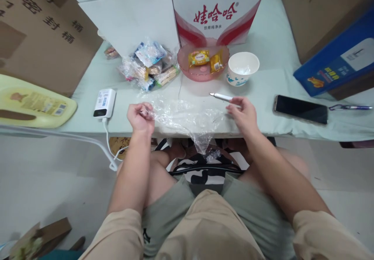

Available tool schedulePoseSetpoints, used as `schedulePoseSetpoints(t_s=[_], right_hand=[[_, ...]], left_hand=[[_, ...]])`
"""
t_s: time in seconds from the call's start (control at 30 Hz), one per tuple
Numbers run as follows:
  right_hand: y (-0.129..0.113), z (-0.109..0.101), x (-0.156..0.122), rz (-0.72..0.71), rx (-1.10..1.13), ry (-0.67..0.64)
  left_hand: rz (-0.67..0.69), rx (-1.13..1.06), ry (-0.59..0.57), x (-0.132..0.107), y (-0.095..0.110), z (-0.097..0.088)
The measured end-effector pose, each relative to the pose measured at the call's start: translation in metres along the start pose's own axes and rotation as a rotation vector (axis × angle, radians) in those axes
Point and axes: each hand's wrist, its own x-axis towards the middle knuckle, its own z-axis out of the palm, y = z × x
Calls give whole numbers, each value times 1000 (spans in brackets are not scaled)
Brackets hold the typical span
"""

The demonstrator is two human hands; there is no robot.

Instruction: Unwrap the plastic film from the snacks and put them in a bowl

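A crumpled clear plastic bag (187,114) spreads between my hands over the table's front edge, its lower end hanging down in front of it. My left hand (142,116) is closed on the bag's left end. On the other side, my right hand (243,115) has its fingers closed around the rear of a slim white pen-shaped tool (222,97) with a dark metallic tip pointing left. The bag's right edge comes close to the right fingertips; whether they grip it too is unclear. Beyond stand a pink clear bowl (189,71) with yellow-wrapped snacks (199,58) and a white paper cup (240,73).
Several packaged snacks (152,63) lie piled left of the bowl. A white power bank (104,103) with a cable and a yellow bottle (37,102) are at left. A phone (300,109) and pen (352,107) lie right. Cartons (217,16) line the back.
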Motion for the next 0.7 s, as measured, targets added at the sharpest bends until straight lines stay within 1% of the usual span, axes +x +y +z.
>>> schedulePoseSetpoints(t_s=[0.03,0.07,0.17,0.2,0.23,0.27,0.3,0.37,0.43,0.5,0.53,0.6,0.63,0.7], right_hand=[[-1,-3,-1,-92,-2,1],[-2,-5,-5,-175,-4,-73],[-5,-9,-27,-353,-95,-505],[-5,-9,-35,-399,-163,-616],[-4,-7,-43,-437,-241,-692],[-2,-3,-51,-462,-317,-732],[1,2,-58,-475,-380,-732],[7,17,-68,-474,-440,-644],[11,34,-75,-468,-415,-521],[9,44,-76,-480,-341,-430],[7,44,-74,-491,-295,-410],[-1,33,-64,-473,-186,-395],[-6,24,-57,-432,-120,-391],[-13,3,-43,-284,38,-339]], left_hand=[[-1,21,-6,-2,-1,2],[5,39,-15,-5,-2,4],[63,90,-22,-11,-6,10],[80,102,-18,-12,-8,11],[89,107,-16,-13,-9,12],[95,101,-16,-13,-11,12],[97,89,-18,-13,-11,13],[97,65,-30,-13,-13,12],[104,55,-41,-13,-13,12],[130,55,-55,-13,-13,10],[150,56,-62,-13,-12,10],[188,67,-77,-12,-12,8],[194,86,-92,-12,-12,7],[156,155,-145,-13,-14,6]])
